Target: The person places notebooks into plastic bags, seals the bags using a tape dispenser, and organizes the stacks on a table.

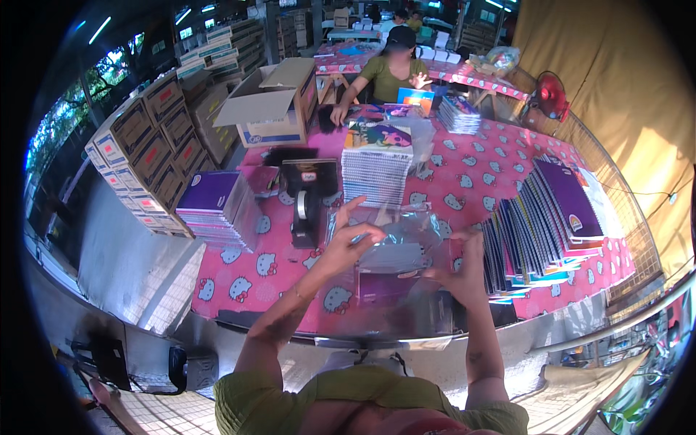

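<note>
In front of me a clear plastic bag (409, 230) lies crinkled and shiny over a purple-covered notebook (383, 288); the see-through film blurs how far the notebook sits inside. My left hand (350, 243) is at the bag's left side, thumb and fingertips pinched at the film with one finger raised. At the right side, my right hand (464, 279) has its thumb pointing inward over the bag and its fingers spread upward, slightly blurred. Just beyond stands a tall stack of spiral notebooks (373, 174). A black tape dispenser (304, 221) is left of my left hand.
Leaning spiral notebooks (533, 225) crowd the right of the pink patterned table (239, 286). Bagged purple notebooks (217, 206) stand at its left edge, near an open carton (272, 109) and stacked boxes (152, 152). Across the table sits a co-worker (391, 69); a red fan (551, 94) is far right.
</note>
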Available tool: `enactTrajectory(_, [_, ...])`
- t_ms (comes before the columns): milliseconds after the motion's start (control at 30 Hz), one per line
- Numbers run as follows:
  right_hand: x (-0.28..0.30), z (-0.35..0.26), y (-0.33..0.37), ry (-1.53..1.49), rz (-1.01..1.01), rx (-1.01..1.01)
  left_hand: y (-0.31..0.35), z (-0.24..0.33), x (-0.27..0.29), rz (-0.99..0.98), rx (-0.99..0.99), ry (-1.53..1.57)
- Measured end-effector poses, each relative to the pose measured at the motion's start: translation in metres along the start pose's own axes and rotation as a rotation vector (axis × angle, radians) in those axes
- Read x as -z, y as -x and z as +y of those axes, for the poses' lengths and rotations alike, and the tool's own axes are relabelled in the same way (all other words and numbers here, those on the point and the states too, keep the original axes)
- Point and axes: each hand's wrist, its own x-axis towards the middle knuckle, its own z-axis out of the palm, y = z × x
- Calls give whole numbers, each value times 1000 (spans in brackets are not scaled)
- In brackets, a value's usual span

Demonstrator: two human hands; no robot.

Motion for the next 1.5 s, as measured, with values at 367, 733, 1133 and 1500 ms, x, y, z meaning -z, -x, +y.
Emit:
enactTrajectory(367, [-46,69,13,236,-552,251,-13,-19,-36,-272,-175,-309])
enactTrajectory(733, [-44,73,-10,-145,-168,96,-31,50,-16,-372,-14,-188])
enactTrajectory(1133, [-92,98,-63,-406,-422,-52,-6,100,-13,-271,-141,-570])
enactTrajectory(1500, [-72,112,-57,-460,-448,-181,18,-43,-19,-297,474,190])
